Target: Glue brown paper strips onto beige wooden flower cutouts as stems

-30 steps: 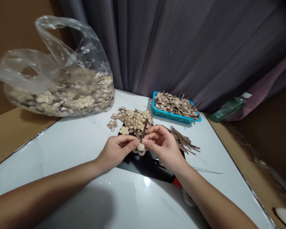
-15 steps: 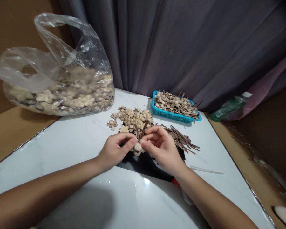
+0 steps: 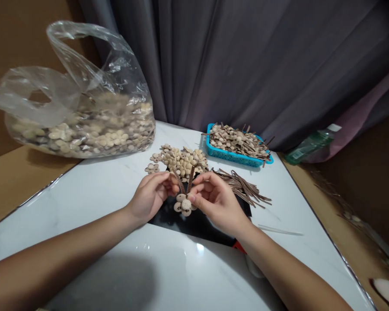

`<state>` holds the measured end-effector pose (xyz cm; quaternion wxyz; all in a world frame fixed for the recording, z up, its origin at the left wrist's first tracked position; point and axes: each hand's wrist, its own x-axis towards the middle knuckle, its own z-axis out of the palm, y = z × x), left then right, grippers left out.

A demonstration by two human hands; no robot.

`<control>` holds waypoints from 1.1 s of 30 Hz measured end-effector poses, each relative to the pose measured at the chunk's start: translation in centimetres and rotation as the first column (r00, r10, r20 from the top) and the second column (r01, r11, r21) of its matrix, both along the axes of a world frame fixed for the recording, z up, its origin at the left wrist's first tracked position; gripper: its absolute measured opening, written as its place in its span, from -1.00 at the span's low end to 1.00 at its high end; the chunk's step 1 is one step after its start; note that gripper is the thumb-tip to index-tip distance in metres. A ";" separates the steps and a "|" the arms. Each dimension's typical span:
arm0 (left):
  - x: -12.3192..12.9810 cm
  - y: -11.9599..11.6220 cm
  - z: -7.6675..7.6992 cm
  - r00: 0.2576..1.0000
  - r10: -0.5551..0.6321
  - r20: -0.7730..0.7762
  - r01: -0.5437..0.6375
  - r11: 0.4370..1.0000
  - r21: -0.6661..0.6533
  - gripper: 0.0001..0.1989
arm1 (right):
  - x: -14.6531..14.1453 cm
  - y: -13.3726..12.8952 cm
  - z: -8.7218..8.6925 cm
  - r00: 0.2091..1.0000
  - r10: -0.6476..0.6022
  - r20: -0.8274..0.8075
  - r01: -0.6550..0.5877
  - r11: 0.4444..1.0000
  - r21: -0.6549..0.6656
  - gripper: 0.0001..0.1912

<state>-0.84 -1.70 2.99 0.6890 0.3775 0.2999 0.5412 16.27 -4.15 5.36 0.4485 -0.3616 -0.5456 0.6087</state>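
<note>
A beige flower (image 3: pixel 186 204) with round petals and a fuzzy pale centre is pinched at its right side between the thumb and fingers of my right hand (image 3: pixel 218 201). Two brown ribbon ends (image 3: pixel 190 180) rise from it in a V. To its left, my left hand (image 3: pixel 152 194) has curled fingers at the upper part of the left ribbon end; its grip is partly hidden. Behind the hands lies a pile of cream and beige flowers (image 3: pixel 184 160). Beneath them is a black mat (image 3: pixel 178 222).
Loose brown strips (image 3: pixel 246 185) lie right of the pile. A blue basket (image 3: pixel 235 156) full of flowers with strips stands behind. At the back left sits a clear plastic bag (image 3: pixel 94 125) of flowers. A thin pale stick (image 3: pixel 280 230) and a green bottle (image 3: pixel 313 144) are at right.
My left hand has let go of the flower's left petals and moved left and slightly up to the ribbon end. The flower now shows more fully, still in my right hand.
</note>
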 end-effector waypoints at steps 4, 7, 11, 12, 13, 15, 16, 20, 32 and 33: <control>0.1 0.8 0.0 0.999 0.042 0.029 -0.037 0.989 -0.142 -0.82 | 0.1 0.1 0.1 1.000 -0.017 -0.023 0.017 1.000 0.005 -0.64; 0.2 0.8 -0.6 0.995 0.016 -0.101 -0.022 0.998 -0.056 -0.80 | 0.3 0.3 0.1 0.998 -0.049 -0.037 0.050 0.998 0.027 -0.64; 0.2 0.0 -1.1 0.954 0.030 -0.299 0.008 0.992 0.127 -0.77 | 0.4 0.4 0.2 0.996 -0.074 -0.056 0.077 0.996 0.048 -0.65; 0.2 -0.2 -1.0 0.932 0.057 -0.357 0.013 0.982 0.190 -0.76 | 0.4 0.4 0.2 0.995 -0.074 -0.059 0.077 0.996 0.049 -0.65; 0.1 -0.5 -0.9 0.908 0.086 -0.410 0.020 0.969 0.247 -0.77 | 0.4 0.3 0.2 0.995 -0.075 -0.061 0.077 0.996 0.048 -0.65; 0.0 -0.9 -0.5 0.863 0.120 -0.491 0.054 0.945 0.324 -0.83 | 0.4 0.2 0.2 0.995 -0.072 -0.063 0.076 0.996 0.050 -0.66; 0.0 -1.0 -0.4 0.847 0.129 -0.516 0.067 0.937 0.344 -0.85 | 0.4 0.2 0.3 0.995 -0.070 -0.065 0.073 0.996 0.053 -0.66; 0.0 -1.4 0.0 0.823 0.158 -0.546 0.083 0.917 0.390 -0.87 | 0.3 -0.1 0.4 0.996 -0.047 -0.079 0.051 0.998 0.047 -0.67; 0.1 -1.7 -0.6 0.806 0.184 -0.563 0.105 0.891 0.441 -0.85 | 0.4 0.1 0.2 0.996 0.020 -0.090 -0.022 1.000 -0.021 -0.58; 0.1 -1.7 -0.7 0.798 0.196 -0.569 0.104 0.887 0.450 -0.86 | 0.4 0.1 0.2 0.996 0.020 -0.085 -0.021 1.000 -0.014 -0.59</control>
